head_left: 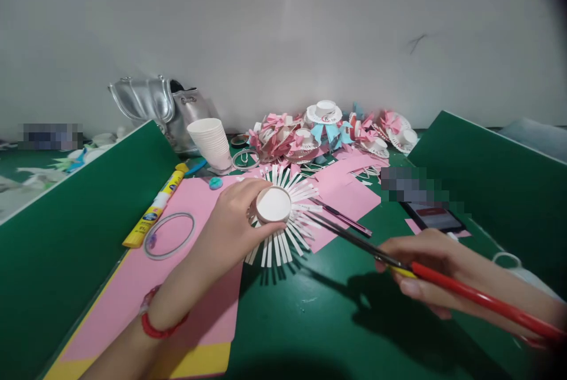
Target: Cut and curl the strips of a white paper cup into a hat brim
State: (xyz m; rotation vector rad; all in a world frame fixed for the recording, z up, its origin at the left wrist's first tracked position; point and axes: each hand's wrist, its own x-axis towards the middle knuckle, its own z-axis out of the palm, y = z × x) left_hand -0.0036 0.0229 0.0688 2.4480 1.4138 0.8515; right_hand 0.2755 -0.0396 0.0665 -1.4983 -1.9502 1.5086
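Observation:
My left hand is closed around the base of a white paper cup, its round bottom facing me. The cup's wall is cut into many narrow strips that fan out all around. In my right hand is a pair of scissors with long red handles. Their dark blades point left and reach the strips on the cup's right side; whether a strip lies between them I cannot tell. Below, the cup and scissors cast shadows on the green table.
Pink paper sheets, a yellow glue tube and a tape-like ring lie left. Stacked paper cups and a silver bag stand behind. Finished paper hats, a craft knife and a phone are beyond. Green partitions flank both sides.

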